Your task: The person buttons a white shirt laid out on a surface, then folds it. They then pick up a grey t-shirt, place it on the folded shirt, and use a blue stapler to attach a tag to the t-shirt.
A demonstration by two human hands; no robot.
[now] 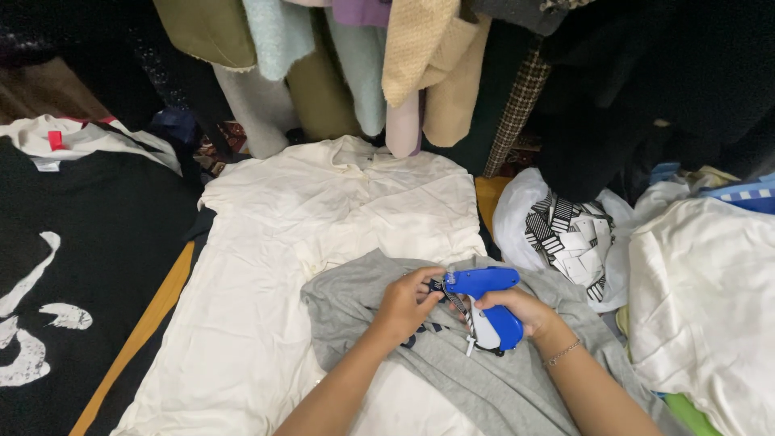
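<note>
Left to right: black printed garment (81,242); white garment (323,210) spread flat; grey garment (500,379) lying on it. Left hand (404,305) pinches the grey fabric at the needle of the blue tagging gun (484,311), which the right hand (525,311) grips fully closed. Bag of tags (569,242) at right. Risk: fingertips beside the needle may be pricked.
</note>
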